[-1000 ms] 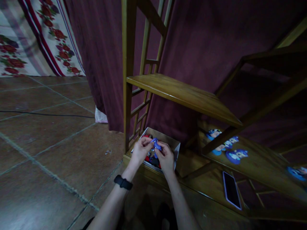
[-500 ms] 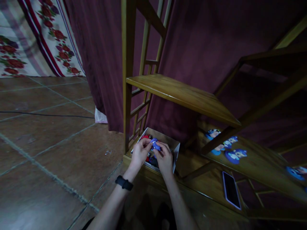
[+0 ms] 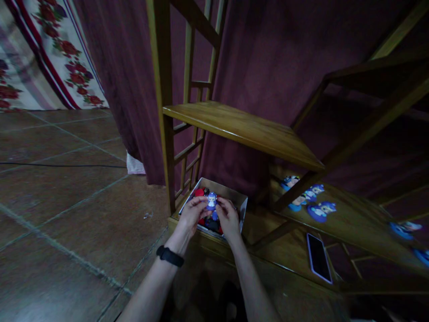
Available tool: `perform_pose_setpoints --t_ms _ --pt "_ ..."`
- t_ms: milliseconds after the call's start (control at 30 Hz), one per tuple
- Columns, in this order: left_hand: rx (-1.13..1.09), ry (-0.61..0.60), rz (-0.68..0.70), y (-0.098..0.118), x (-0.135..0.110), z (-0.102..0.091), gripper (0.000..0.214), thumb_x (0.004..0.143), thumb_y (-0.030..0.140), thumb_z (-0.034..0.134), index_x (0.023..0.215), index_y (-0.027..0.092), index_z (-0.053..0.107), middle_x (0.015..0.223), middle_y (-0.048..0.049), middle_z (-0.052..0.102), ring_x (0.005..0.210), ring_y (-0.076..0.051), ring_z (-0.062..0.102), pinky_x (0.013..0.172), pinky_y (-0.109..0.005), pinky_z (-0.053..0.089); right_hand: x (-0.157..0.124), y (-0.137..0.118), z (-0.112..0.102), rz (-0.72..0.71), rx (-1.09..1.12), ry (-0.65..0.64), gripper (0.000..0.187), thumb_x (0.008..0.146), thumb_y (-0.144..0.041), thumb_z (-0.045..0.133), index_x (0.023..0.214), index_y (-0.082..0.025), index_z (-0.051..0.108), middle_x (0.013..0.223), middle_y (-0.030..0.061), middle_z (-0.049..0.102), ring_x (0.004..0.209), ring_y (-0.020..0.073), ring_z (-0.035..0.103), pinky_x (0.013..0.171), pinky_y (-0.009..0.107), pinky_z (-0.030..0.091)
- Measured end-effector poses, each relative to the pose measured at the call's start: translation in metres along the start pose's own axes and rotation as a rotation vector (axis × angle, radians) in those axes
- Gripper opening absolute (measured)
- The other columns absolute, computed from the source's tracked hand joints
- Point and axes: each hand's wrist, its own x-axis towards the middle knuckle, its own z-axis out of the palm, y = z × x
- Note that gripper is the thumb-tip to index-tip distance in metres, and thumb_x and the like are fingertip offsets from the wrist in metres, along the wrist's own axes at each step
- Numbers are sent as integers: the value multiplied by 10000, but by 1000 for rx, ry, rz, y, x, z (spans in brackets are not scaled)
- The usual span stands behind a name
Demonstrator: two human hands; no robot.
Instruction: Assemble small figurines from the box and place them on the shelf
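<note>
Left hand, right hand, angled inward, pinching upright figurine

Purple-and-white toy figurine: sides partly covered by bare left hand and bare right hand, face too small to read. Both hands block part of the red and dark pieces in the white cardboard box, can't sort or count them. Brown wooden brace hides bits of the blue-and-white figurines behind it, rightmost blue figurine cut by right edge. Small pale scrap on floor: too small to ID
</note>
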Motion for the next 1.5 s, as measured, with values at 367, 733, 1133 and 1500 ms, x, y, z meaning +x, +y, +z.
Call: perform_pose_setpoints --t_ms 367,733,1133,1500 --pt "63 -32 -34 -7 1 8 227 581 136 745 788 88 664 724 -60 683 607 -124 637 594 -223 549 4 11 -8 252 241 20 264 737 -377 543 855 -197 696 905 38 658 828 186 599 693 290 506" --pt "-14 -50 -159 -9 8 0 95 636 82 696 728 84 673 678 -62 684 593 -112 642 569 -173 544 -1 9 -2 312 266 89 232 707 -383 566 704 -187 690 740 24 645 689 169 608 606 266 501" --pt "-84 -98 -253 -9 1 13 45 720 108 639 757 83 633 707 -88 692 589 -127 657 573 -183 550 1 -7 -11 572 678 133 181 614 -334 673 704 -184 625 678 -19 626 594 113 573 552 234 493" --pt "-175 -111 -350 -16 4 13 50 755 75 590 796 79 619 688 -82 684 561 -117 653 549 -164 542 -1 -1 -12 652 756 136 157 597 -281 673 706 -193 602 679 -25 639 591 110 580 552 233 490"
